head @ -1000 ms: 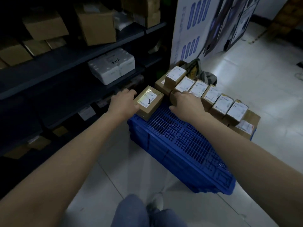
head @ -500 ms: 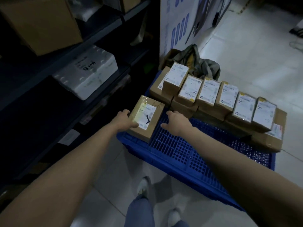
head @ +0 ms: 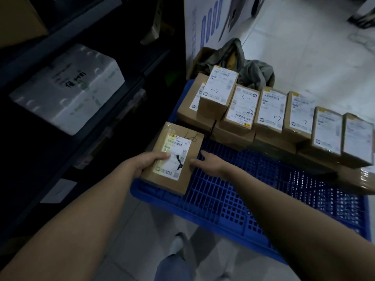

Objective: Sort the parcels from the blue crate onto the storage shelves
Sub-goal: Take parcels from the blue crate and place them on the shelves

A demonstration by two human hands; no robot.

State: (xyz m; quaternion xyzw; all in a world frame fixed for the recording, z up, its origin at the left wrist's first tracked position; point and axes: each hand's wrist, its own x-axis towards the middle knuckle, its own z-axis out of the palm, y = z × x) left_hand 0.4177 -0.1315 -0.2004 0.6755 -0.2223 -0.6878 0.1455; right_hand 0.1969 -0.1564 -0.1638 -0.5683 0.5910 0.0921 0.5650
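White foam box (head: 67, 92) at left, black marker scrawl on top, unreadable. Top-left corner: big brown carton (head: 18, 19), mostly out of frame. Upright white board (head: 205, 23) w/ blue oval marks at top centre. Crumpled grey-green cloth (head: 249, 72) just in front of it, next to a brown cardboard flap (head: 199, 57). Pale tiled floor (head: 304, 47) to the right, w/ thin cable (head: 361, 41) lying far right.

Blue lattice crate (head: 233, 199), brown parcels (head: 269, 110)
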